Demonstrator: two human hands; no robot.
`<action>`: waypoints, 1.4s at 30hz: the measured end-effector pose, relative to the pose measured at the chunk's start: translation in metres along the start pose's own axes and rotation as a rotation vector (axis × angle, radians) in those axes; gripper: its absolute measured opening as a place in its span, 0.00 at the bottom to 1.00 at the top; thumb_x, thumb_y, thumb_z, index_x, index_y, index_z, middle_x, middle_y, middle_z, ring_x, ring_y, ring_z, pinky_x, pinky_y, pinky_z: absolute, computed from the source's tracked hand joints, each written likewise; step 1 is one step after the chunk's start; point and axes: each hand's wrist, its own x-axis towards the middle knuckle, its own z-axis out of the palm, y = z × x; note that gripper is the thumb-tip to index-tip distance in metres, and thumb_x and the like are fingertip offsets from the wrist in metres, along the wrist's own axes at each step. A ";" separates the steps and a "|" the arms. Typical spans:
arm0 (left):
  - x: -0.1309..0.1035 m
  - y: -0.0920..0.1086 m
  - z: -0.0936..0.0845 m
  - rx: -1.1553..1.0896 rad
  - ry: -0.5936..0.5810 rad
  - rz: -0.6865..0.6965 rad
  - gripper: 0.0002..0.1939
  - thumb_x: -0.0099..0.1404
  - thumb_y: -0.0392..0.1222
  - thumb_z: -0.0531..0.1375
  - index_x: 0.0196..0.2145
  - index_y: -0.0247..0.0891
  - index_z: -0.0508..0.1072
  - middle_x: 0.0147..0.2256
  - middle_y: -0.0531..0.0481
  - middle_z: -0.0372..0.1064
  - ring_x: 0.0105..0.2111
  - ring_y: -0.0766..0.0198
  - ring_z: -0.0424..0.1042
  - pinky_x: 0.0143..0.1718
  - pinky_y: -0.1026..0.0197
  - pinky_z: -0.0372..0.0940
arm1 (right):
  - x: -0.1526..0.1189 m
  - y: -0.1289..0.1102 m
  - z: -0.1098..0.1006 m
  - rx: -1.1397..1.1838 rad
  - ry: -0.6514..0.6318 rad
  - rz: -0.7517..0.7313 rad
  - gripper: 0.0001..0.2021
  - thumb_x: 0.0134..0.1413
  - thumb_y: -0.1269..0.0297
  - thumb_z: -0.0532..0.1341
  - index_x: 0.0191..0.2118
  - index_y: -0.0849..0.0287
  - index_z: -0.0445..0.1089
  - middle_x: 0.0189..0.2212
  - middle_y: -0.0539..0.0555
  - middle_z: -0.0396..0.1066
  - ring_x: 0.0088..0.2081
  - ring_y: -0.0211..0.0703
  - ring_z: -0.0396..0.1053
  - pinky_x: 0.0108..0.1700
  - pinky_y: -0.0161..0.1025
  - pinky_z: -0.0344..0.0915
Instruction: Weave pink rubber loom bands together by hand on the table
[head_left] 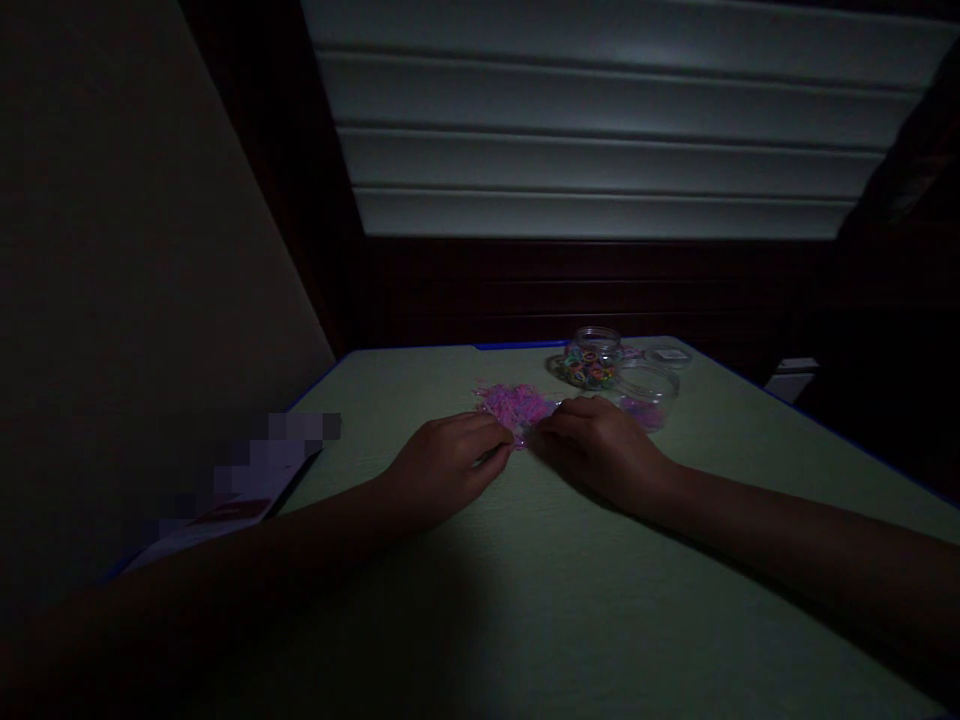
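A loose pile of tiny pink and purple bands (pixel 517 403), which look like small elastic bands, lies on the pale green table (pixel 487 580). My left hand (pixel 450 462) is at the pile's near edge, thumb and fingertips pinched together beside a shiny clear-purple bit. My right hand (pixel 606 445) is just right of the pile, its fingers curled down and bunched. What either hand pinches is too dark and small to name. Behind my right hand stands an open clear jar (pixel 654 385) with some pink-purple pieces at its bottom.
Farther back, another open clear jar (pixel 592 360) holds many multicoloured rings. A clear round lid (pixel 670 356) lies near the far right corner. Printed paper or a booklet (pixel 255 490) rests along the left edge, by the wall. A slatted shutter (pixel 600 130) rises behind the table.
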 end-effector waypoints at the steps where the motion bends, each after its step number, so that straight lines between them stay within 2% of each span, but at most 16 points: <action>1: 0.000 0.000 0.000 0.001 -0.011 0.002 0.09 0.63 0.38 0.51 0.36 0.36 0.71 0.32 0.50 0.69 0.33 0.66 0.68 0.35 0.65 0.62 | 0.001 0.001 0.001 0.017 -0.005 0.004 0.08 0.55 0.67 0.55 0.35 0.60 0.71 0.29 0.54 0.69 0.32 0.37 0.64 0.36 0.35 0.55; 10: 0.001 0.000 -0.001 0.011 -0.013 0.016 0.10 0.63 0.38 0.51 0.36 0.36 0.71 0.32 0.50 0.70 0.33 0.67 0.68 0.35 0.65 0.62 | 0.002 0.004 0.003 0.072 -0.037 0.049 0.09 0.54 0.64 0.56 0.34 0.60 0.73 0.28 0.54 0.68 0.33 0.38 0.64 0.37 0.36 0.56; 21: 0.000 0.000 -0.001 0.004 -0.009 0.017 0.10 0.63 0.38 0.51 0.36 0.36 0.71 0.32 0.49 0.70 0.33 0.67 0.68 0.35 0.65 0.62 | 0.002 0.003 0.002 0.074 -0.069 0.043 0.09 0.55 0.65 0.56 0.36 0.60 0.73 0.29 0.54 0.68 0.33 0.37 0.65 0.37 0.35 0.56; 32: 0.001 0.000 -0.001 0.010 -0.024 0.014 0.09 0.63 0.37 0.51 0.35 0.36 0.70 0.32 0.50 0.70 0.33 0.67 0.68 0.34 0.66 0.61 | 0.002 0.003 0.002 0.069 -0.064 0.049 0.09 0.55 0.67 0.55 0.32 0.61 0.72 0.29 0.53 0.68 0.31 0.36 0.63 0.36 0.34 0.55; 42: 0.001 0.000 -0.001 0.005 -0.017 0.018 0.09 0.63 0.38 0.51 0.35 0.36 0.71 0.32 0.50 0.70 0.33 0.67 0.68 0.34 0.65 0.62 | 0.002 0.001 0.000 -0.006 -0.096 0.081 0.09 0.56 0.67 0.53 0.36 0.61 0.71 0.32 0.55 0.68 0.33 0.38 0.64 0.38 0.36 0.56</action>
